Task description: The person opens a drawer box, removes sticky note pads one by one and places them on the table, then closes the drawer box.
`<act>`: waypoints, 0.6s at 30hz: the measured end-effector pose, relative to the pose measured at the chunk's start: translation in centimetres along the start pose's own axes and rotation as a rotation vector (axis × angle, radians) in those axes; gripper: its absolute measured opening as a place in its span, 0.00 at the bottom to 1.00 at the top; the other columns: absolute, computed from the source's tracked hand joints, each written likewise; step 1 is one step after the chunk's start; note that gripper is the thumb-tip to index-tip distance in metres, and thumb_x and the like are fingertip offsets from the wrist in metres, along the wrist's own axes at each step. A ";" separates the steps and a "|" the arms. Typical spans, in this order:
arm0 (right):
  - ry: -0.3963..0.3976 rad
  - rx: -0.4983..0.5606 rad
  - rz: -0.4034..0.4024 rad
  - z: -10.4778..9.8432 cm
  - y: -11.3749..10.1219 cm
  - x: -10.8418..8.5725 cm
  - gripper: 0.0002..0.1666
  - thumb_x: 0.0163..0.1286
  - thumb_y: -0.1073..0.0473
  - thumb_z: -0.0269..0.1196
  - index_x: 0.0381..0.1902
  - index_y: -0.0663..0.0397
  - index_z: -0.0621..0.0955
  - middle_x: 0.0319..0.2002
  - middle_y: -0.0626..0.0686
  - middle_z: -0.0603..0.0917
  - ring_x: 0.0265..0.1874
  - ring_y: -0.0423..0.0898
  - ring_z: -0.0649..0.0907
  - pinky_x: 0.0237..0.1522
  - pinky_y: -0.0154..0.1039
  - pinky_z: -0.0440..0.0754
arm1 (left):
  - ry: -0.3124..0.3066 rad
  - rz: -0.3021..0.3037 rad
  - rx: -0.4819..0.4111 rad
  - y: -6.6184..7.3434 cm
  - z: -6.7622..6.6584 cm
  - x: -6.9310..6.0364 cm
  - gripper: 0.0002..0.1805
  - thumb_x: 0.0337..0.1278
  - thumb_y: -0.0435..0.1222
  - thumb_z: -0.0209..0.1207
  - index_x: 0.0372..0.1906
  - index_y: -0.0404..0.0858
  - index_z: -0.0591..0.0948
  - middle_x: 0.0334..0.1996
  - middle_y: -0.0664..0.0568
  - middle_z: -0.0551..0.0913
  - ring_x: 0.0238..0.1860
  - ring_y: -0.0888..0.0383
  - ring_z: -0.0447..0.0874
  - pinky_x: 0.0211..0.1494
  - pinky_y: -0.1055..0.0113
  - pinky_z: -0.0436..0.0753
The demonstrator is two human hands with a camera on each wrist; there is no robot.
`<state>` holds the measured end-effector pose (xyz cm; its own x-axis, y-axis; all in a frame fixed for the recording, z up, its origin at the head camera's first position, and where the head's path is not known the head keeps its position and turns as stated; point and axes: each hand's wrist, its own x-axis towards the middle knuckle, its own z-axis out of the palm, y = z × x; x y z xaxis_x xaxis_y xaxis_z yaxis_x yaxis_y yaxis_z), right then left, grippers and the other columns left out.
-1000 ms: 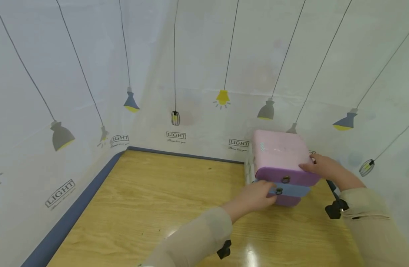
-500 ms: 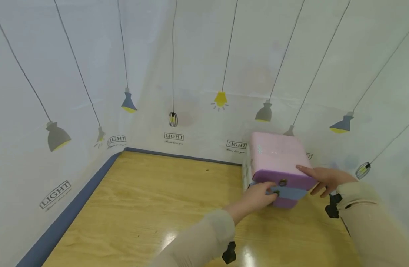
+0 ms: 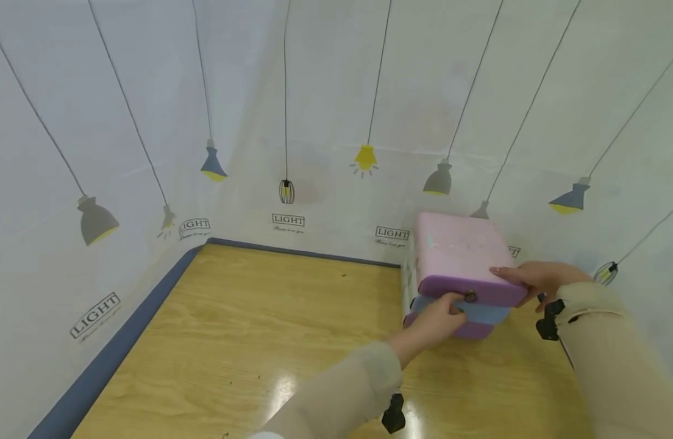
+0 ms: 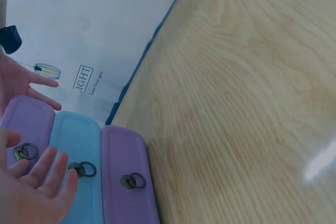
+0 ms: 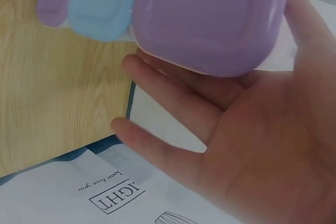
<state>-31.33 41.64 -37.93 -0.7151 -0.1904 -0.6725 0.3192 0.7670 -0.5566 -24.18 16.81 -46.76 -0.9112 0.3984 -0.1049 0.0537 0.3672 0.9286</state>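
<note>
A small drawer cabinet [image 3: 462, 247] with a pink top stands at the back right in the head view. Its fronts are a purple top drawer [image 3: 446, 286], a light blue middle one [image 4: 79, 135] and a purple bottom one [image 4: 125, 153], each with a metal ring pull. My left hand [image 3: 435, 320] is in front of them, its index fingertip beside the top ring. In the left wrist view its fingers are loosely bent and grip no ring. The thumb of my right hand [image 3: 545, 280] rests on the pink top's right edge, with straight, spread fingers along the side.
The cabinet stands on a wood-grain table [image 3: 270, 317] near its back edge. A white sheet [image 3: 325, 110] printed with hanging lamps rises behind and at both sides. Black wrist mounts [image 3: 394, 414] hang under both sleeves.
My left hand has moved up from the blue drawer's ring towards the top drawer's ring. My right hand has shifted its fingers along the cabinet's right side, thumb still on top.
</note>
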 end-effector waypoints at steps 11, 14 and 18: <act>0.038 0.064 0.052 0.4 -0.5 -0.2 0.64 0.67 0.30 0.54 0.70 0.79 0.43 0.64 0.79 0.63 0.52 0.61 0.79 0.40 0.55 0.80 | 0.070 -0.050 -0.213 0.7 1.1 1.0 0.16 0.59 0.34 0.61 0.53 0.39 0.79 0.29 0.58 0.81 0.28 0.62 0.79 0.32 0.68 0.78; 0.045 0.086 0.057 0.6 -0.4 0.0 0.65 0.67 0.30 0.54 0.71 0.79 0.40 0.66 0.80 0.57 0.54 0.63 0.78 0.43 0.58 0.79 | 0.069 -0.048 -0.282 0.7 1.4 1.3 0.14 0.61 0.32 0.59 0.52 0.35 0.80 0.31 0.52 0.85 0.32 0.53 0.85 0.36 0.65 0.81; 0.055 0.100 0.061 0.7 -0.1 0.2 0.68 0.66 0.29 0.54 0.70 0.80 0.37 0.67 0.80 0.54 0.53 0.63 0.78 0.48 0.61 0.77 | 0.027 -0.040 -0.377 0.5 2.0 1.6 0.12 0.65 0.31 0.56 0.49 0.31 0.81 0.34 0.45 0.87 0.39 0.43 0.86 0.40 0.60 0.83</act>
<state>-31.08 41.15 -38.36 -0.7247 -0.1094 -0.6803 0.4217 0.7104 -0.5634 -24.83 19.31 -47.21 -0.9201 0.3663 -0.1387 -0.1316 0.0445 0.9903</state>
